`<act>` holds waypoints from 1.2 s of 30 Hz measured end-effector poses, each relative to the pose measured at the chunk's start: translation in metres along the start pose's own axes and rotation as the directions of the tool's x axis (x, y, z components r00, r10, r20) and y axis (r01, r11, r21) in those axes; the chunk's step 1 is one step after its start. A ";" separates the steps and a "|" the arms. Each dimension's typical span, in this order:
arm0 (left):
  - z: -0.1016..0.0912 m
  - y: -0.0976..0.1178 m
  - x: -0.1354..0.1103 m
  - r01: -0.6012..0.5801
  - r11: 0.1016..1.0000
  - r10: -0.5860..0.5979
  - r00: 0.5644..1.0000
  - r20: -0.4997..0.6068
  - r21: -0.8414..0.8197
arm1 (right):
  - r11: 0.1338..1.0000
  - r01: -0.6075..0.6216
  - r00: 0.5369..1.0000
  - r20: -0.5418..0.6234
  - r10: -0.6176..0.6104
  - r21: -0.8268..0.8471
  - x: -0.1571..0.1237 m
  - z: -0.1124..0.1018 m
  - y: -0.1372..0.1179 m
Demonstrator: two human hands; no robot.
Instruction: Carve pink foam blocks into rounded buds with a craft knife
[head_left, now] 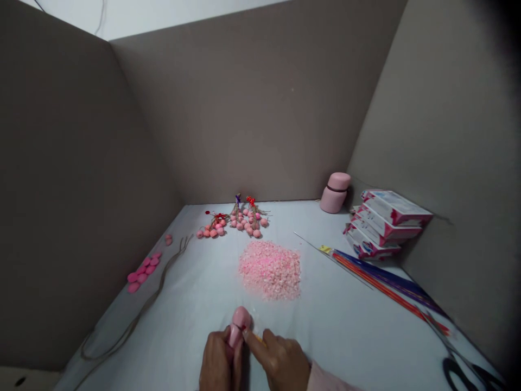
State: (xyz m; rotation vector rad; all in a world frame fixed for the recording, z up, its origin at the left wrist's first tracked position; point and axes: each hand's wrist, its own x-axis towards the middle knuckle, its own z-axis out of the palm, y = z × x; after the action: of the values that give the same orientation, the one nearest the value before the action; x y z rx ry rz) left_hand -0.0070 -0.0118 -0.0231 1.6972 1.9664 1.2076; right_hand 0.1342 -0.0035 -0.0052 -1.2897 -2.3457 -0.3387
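Observation:
Near the front edge, my left hand point(215, 361) is closed around a smooth pink rounded piece point(241, 316), its domed end pointing away from me. A dark groove crosses the piece below the dome. My right hand point(285, 359) is closed beside it, the index finger reaching to the groove, where a small red spot shows. A bit of something yellow-orange point(260, 340) peeks out between the right fingers; its kind is hidden. Just beyond both hands lies a heap of pink crumbs point(269, 270).
Bunches of pink balls point(248, 221) with bows sit at the back. Pink discs point(142, 273) and a twine cord point(152, 296) lie left. To the right are a pink flask point(336, 193), stacked boxes point(386, 222), coloured sticks point(378, 282) and scissors point(456, 353). Grey partitions enclose the table.

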 end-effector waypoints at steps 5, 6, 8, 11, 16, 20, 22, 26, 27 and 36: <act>0.001 -0.004 0.000 -0.023 1.000 0.023 0.999 0.026 -0.007 | 1.000 0.008 1.000 0.006 -0.008 0.004 -0.004 0.003 0.001; 0.001 -0.005 0.000 -0.027 1.000 0.027 0.999 0.018 0.002 | 1.000 0.012 1.000 0.005 -0.012 0.004 -0.005 0.003 0.002; 0.002 -0.005 0.000 -0.035 0.999 0.035 0.999 0.002 0.011 | 1.000 0.014 1.000 0.007 -0.014 0.005 -0.007 0.004 0.002; 0.003 -0.004 0.000 -0.065 0.998 0.065 0.998 -0.007 -0.004 | 1.000 0.011 1.000 0.019 -0.011 0.002 -0.008 0.004 0.003; 0.001 -0.004 0.000 -0.083 0.996 0.083 0.997 0.007 -0.023 | 1.000 0.025 0.999 0.038 -0.025 0.006 -0.010 0.003 0.004; 0.002 -0.005 0.000 -0.076 0.997 0.076 0.997 -0.005 0.010 | 1.000 0.030 0.998 0.063 -0.031 0.004 -0.011 0.003 0.004; 0.003 -0.005 0.000 -0.078 0.997 0.078 0.997 -0.001 0.002 | 1.000 0.029 0.997 0.069 -0.029 -0.001 -0.011 0.003 0.005; 0.002 -0.004 -0.001 -0.054 0.998 0.054 0.998 0.021 -0.011 | 0.999 0.034 0.997 0.068 -0.034 -0.001 -0.011 0.002 0.005; 0.002 -0.004 -0.001 -0.038 0.999 0.038 0.999 0.026 -0.008 | 0.999 0.034 0.997 0.069 -0.034 -0.002 -0.011 0.002 0.005; 0.000 0.004 0.000 0.032 0.999 -0.031 0.999 0.035 -0.014 | 0.998 0.043 0.995 0.092 -0.046 0.036 -0.011 -0.001 0.008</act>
State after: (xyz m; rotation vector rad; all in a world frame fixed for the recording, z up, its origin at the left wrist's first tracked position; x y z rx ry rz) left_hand -0.0043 -0.0121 -0.0206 1.6623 1.9518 1.1711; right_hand 0.1465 -0.0077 -0.0101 -1.2645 -2.4501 -0.2568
